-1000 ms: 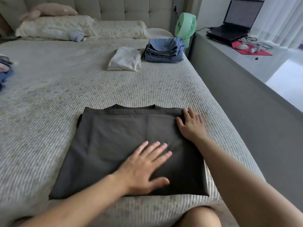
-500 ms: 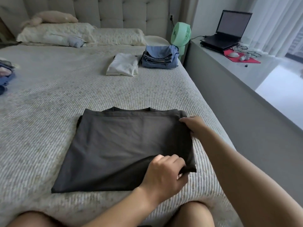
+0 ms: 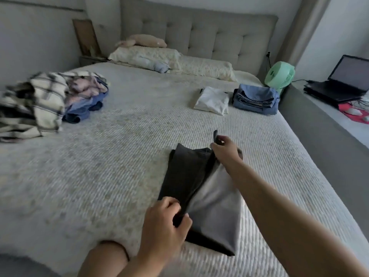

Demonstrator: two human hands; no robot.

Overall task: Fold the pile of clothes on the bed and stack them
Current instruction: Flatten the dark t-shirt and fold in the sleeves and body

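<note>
A dark grey garment (image 3: 185, 172) lies on the bed (image 3: 119, 156), its right half lifted and turned over toward the left. My left hand (image 3: 165, 220) pinches the near corner of that lifted half. My right hand (image 3: 225, 150) pinches its far corner, raised a little off the bed. A pile of unfolded clothes (image 3: 50, 100), checked, pink and blue, sits at the far left. A folded white garment (image 3: 213, 99) and a stack of folded blue clothes (image 3: 256, 98) lie side by side at the far right.
Pillows (image 3: 171, 60) lie against the padded headboard. A green fan (image 3: 280, 75) stands at the bed's far right corner. A grey ledge (image 3: 323, 136) runs along the right side, with a laptop (image 3: 343, 80) on it. My knee (image 3: 105, 258) shows at the bottom.
Both hands went from pressing flat on the garment to pinching its right edge, then carried that edge leftward, folding it over. The view has turned left, bringing the unfolded pile into sight.
</note>
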